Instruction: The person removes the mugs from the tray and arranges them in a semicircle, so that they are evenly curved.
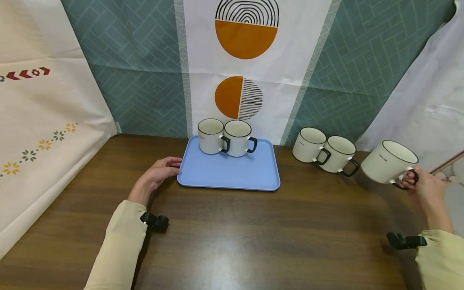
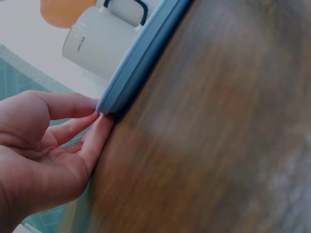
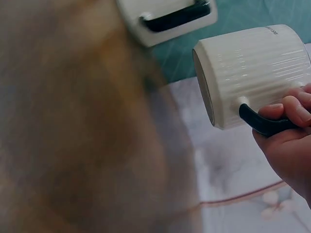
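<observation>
At the far right in the head view, my right hand (image 1: 429, 193) grips a white mug (image 1: 389, 163) by its black handle. That mug is tilted and held above the table; the right wrist view shows fingers curled round the handle (image 3: 265, 124). My left hand (image 1: 159, 175) is at the left edge of a blue tray (image 1: 232, 175), its thumb and fingertips pinching the rim, as the left wrist view shows. Two white mugs, one on the left (image 1: 210, 139) and one on the right (image 1: 237, 141), stand upright side by side at the tray's back.
Between tray and right hand, two more white mugs (image 1: 308, 145) (image 1: 338, 155) stand close together on the brown wooden table (image 1: 232, 233). A green and white patterned cloth (image 1: 145, 80) hangs behind the table. Pale cloths hang at the left (image 1: 43, 121) and right (image 1: 431, 100).
</observation>
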{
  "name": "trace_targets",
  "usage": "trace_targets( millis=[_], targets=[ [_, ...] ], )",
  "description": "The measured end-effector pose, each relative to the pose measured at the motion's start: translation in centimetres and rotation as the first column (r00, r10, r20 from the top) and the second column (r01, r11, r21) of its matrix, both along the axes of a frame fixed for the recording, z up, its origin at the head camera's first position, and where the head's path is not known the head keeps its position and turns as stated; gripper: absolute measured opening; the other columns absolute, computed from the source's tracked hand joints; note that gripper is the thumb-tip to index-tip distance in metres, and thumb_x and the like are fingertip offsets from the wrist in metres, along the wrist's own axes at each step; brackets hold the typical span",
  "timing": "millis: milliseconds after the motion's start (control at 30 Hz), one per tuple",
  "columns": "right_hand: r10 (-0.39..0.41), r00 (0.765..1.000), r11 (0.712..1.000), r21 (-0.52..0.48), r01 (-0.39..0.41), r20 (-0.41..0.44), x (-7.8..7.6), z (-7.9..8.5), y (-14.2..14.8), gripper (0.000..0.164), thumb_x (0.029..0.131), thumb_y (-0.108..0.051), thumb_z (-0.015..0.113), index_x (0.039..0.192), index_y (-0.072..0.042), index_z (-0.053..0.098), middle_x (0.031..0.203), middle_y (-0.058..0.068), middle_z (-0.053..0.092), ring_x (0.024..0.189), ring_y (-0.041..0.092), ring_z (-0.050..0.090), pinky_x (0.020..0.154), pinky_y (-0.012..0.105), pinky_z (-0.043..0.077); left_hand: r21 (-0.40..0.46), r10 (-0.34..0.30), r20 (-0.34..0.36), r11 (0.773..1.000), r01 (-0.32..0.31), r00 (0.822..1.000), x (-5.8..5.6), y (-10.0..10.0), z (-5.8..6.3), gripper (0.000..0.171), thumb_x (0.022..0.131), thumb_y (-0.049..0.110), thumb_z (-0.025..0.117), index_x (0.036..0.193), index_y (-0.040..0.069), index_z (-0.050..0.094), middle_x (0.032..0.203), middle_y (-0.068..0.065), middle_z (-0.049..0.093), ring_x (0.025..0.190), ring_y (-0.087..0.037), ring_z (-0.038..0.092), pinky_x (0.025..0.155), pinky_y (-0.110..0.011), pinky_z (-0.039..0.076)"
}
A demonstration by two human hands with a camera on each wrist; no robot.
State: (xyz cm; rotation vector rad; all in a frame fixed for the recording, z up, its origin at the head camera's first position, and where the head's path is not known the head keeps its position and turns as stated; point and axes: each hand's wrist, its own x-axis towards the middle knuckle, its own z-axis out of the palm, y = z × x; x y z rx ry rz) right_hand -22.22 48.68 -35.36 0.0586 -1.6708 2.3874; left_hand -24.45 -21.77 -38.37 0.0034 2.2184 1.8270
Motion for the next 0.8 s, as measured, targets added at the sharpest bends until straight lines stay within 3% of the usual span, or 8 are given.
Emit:
trace_targets(
  millis=[67,100,267,433,500,600,700,800],
  targets=[
    [0.138,0.99,0.984,-0.108,-0.141,-0.035,0.6,0.2,-0.7,0.042,0.099,-0.009,0.027,0.066,0.004,0.049,0.058,0.006,0.048,0.046,0.014,0.042,0.044,0.027,0.037,0.001,0.003,0.003,1.0,-0.003,1.0,0.0,0.1,0.1,0.053,0.087,-0.002,0.051,0.134,-0.009,0.029,0.131,-0.027,0.035,0.115,-0.033,0.038,0.1,-0.041,0.031],
    [0.224,0.973,0.955,-0.189,-0.231,-0.055,0.8,0.1,-1.1,0.041,0.099,-0.006,0.023,0.069,0.006,0.048,0.06,0.008,0.048,0.047,0.015,0.039,0.045,0.029,0.036,-0.006,0.002,0.003,1.0,-0.002,1.0,0.0,0.1,0.1,0.053,0.087,-0.002,0.051,0.134,-0.009,0.029,0.131,-0.027,0.035,0.115,-0.033,0.038,0.1,-0.041,0.031],
    [0.361,0.931,0.901,-0.237,-0.364,-0.059,1.3,-0.1,-2.0,0.04,0.099,-0.006,0.016,0.074,0.005,0.045,0.064,0.009,0.047,0.053,0.017,0.026,0.047,0.029,0.03,-0.018,0.008,0.011,1.0,-0.008,1.0,0.0,0.1,0.1,0.053,0.086,-0.002,0.051,0.134,-0.008,0.029,0.131,-0.026,0.035,0.115,-0.033,0.038,0.1,-0.04,0.031],
    [0.45,0.892,0.863,-0.238,-0.445,-0.035,1.2,-0.7,-1.7,0.041,0.1,-0.008,0.013,0.077,0.005,0.045,0.067,0.009,0.046,0.055,0.018,0.025,0.051,0.03,0.033,-0.023,0.003,0.011,1.0,-0.003,1.0,-0.1,0.3,0.0,0.053,0.087,-0.001,0.051,0.134,-0.008,0.029,0.131,-0.027,0.034,0.115,-0.033,0.038,0.1,-0.04,0.032],
    [0.472,0.88,0.86,-0.193,-0.472,-0.044,1.2,-0.9,-1.6,0.04,0.1,-0.008,0.013,0.077,0.004,0.043,0.068,0.009,0.045,0.056,0.019,0.023,0.052,0.031,0.03,-0.025,0.002,0.009,1.0,-0.002,1.0,-0.1,0.3,0.1,0.053,0.087,-0.001,0.051,0.134,-0.008,0.029,0.131,-0.027,0.034,0.115,-0.033,0.038,0.1,-0.041,0.032],
    [0.555,0.829,0.814,-0.161,-0.559,-0.071,0.9,-1.0,-1.7,0.041,0.1,-0.008,0.009,0.079,0.005,0.042,0.068,0.01,0.038,0.058,0.02,0.02,0.054,0.032,0.023,-0.036,0.006,0.009,0.999,-0.006,1.0,-0.1,0.3,0.2,0.053,0.087,-0.001,0.051,0.135,-0.008,0.029,0.131,-0.026,0.034,0.115,-0.033,0.038,0.1,-0.041,0.031],
    [0.634,0.77,0.762,-0.115,-0.637,-0.069,0.7,-1.1,-1.8,0.041,0.1,-0.009,0.006,0.082,0.005,0.04,0.07,0.01,0.038,0.061,0.021,0.018,0.056,0.03,0.028,-0.053,0.01,0.012,0.999,-0.009,1.0,0.0,0.3,0.3,0.054,0.087,0.0,0.052,0.135,-0.008,0.029,0.131,-0.026,0.034,0.115,-0.034,0.038,0.1,-0.041,0.031],
    [0.658,0.751,0.744,-0.105,-0.66,-0.059,1.0,-1.3,-2.0,0.039,0.1,-0.008,0.006,0.084,0.004,0.041,0.073,0.01,0.043,0.061,0.021,0.018,0.06,0.028,0.038,-0.059,0.008,0.024,0.998,-0.006,1.0,0.0,0.3,0.3,0.054,0.088,0.0,0.052,0.135,-0.007,0.028,0.131,-0.025,0.034,0.115,-0.033,0.038,0.1,-0.041,0.031]
  ],
)
